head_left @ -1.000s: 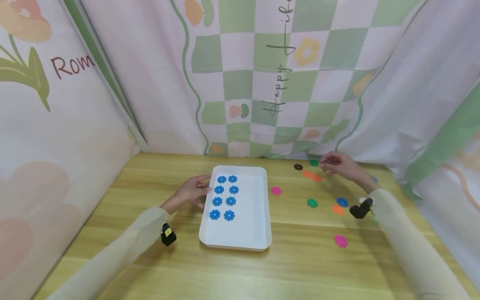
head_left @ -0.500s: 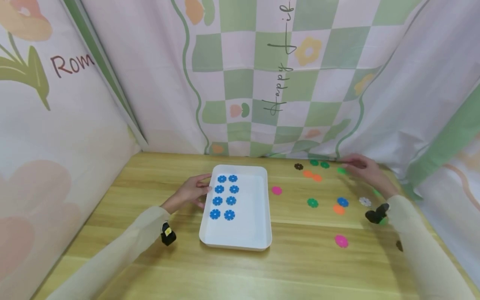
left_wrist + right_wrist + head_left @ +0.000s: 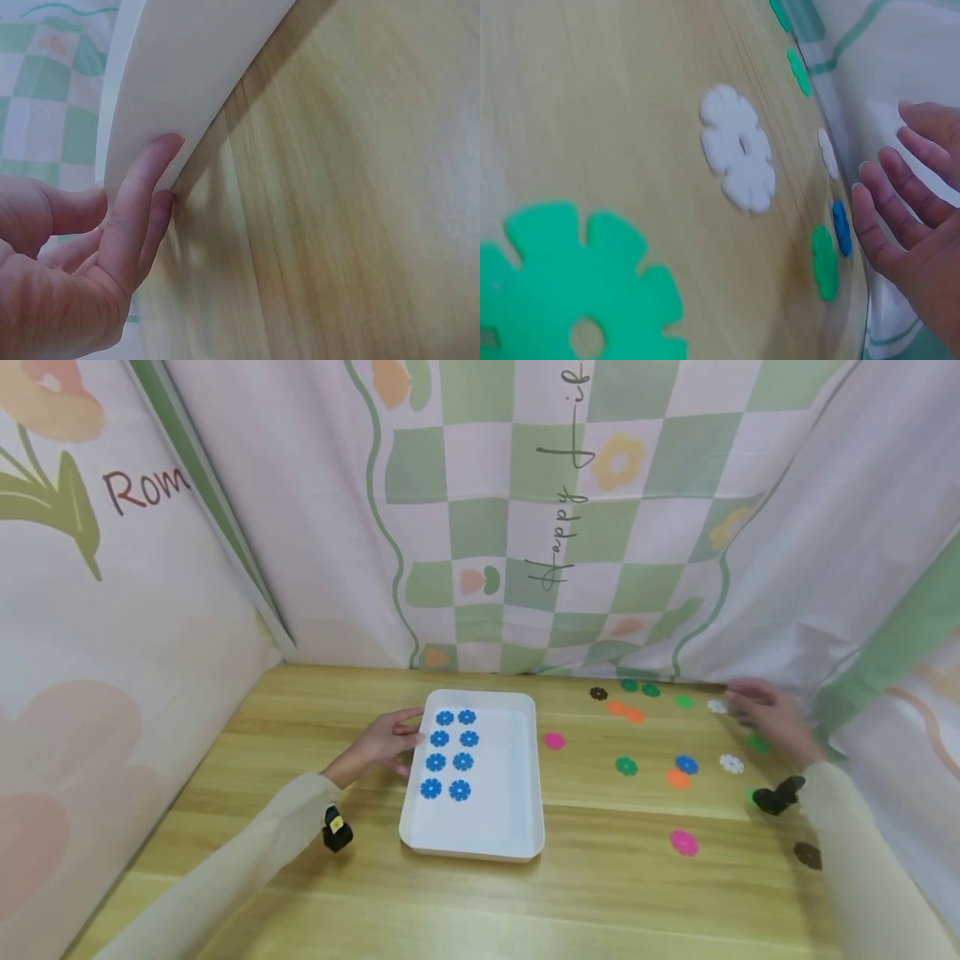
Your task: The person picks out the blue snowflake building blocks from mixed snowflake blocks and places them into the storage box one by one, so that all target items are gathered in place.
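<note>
My left hand rests at the left side of a white tray. In the left wrist view its fingers touch the outer wall, with the thumb near the rim. Inside the tray lie several blue snowflake discs in two columns. Over the far right of the table hovers my right hand, blurred. Its fingers are loosely spread and hold nothing in the right wrist view. Near them are a blue snowflake disc and a green snowflake disc; the hand hides that blue one in the head view.
Loose discs lie scattered right of the tray: pink, orange, white, brown and another blue disc. A patterned curtain borders the wooden table's far edge.
My right hand has moved rightward along the far edge, uncovering green and white discs and a brown one near the forearm. The left hand and tray have stayed in place.
</note>
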`<state>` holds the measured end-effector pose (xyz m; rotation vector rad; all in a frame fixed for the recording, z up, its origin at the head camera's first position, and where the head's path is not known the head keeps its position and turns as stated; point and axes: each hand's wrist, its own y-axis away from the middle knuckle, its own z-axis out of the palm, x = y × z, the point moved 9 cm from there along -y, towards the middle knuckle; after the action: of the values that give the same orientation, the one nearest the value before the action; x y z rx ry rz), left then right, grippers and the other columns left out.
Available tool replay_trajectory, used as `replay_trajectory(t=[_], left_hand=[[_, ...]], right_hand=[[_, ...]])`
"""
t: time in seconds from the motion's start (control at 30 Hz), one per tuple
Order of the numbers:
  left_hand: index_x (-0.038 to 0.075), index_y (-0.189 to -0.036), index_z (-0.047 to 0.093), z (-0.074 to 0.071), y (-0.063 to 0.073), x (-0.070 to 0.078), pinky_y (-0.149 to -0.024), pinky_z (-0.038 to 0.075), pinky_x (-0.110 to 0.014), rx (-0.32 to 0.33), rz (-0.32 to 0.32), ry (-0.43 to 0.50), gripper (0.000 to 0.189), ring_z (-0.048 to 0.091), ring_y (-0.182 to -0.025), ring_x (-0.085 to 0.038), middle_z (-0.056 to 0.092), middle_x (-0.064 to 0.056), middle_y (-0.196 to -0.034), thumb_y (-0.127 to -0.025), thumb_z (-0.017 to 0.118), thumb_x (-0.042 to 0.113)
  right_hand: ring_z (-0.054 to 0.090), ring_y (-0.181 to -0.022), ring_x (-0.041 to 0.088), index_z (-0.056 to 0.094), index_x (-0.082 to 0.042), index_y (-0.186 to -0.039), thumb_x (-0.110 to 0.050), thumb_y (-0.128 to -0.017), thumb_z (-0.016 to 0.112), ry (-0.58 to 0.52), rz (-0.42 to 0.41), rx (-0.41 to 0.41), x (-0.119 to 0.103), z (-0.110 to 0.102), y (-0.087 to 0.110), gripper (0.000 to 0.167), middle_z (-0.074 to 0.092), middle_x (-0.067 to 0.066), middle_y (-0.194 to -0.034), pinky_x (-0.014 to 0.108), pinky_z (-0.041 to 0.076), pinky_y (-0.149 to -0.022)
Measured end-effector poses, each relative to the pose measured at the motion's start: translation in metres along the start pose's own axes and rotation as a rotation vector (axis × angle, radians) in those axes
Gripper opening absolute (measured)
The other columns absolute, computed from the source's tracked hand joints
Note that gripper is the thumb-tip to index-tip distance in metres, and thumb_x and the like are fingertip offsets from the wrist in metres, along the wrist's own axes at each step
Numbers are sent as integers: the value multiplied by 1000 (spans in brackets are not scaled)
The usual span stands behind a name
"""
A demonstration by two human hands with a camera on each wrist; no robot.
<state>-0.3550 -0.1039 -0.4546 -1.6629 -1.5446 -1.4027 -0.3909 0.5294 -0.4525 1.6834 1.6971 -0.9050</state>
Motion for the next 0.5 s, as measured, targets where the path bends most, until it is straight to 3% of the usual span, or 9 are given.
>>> replay_trajectory(t=[0.13,0.33,0.43,0.5], left_hand=[[12,-164,35,0,0,1,-66,69,-36,-2,3,6,59,69,-118,-41,46,-31,-156,-109,56,10],[10,-164,34,1,0,2,-66,69,-36,-8,11,8,59,66,-122,-43,46,-31,-156,-109,56,10],[9,-164,33,1,0,2,-66,69,-36,-7,8,4,59,65,-124,-43,46,-31,-156,-109,55,10],[10,-164,33,1,0,1,-67,69,-36,-7,3,4,59,65,-123,-43,45,-31,-156,-109,55,10]], right_hand=[[65,-88,-1,51,-1,-146,-43,-107,59,17,17,33,8,-10,3,57,62,-31,-103,22,63,-71],[66,-87,1,56,6,-136,-19,-107,61,0,-108,67,13,-23,10,38,65,-28,-105,17,59,-70],[63,-94,-6,52,5,-143,-15,-107,62,17,-125,31,17,-23,14,43,64,-23,-115,13,58,-74],[57,-98,-12,44,5,-151,-18,-107,62,65,-102,-9,22,-20,16,53,63,-11,-125,10,54,-76]])
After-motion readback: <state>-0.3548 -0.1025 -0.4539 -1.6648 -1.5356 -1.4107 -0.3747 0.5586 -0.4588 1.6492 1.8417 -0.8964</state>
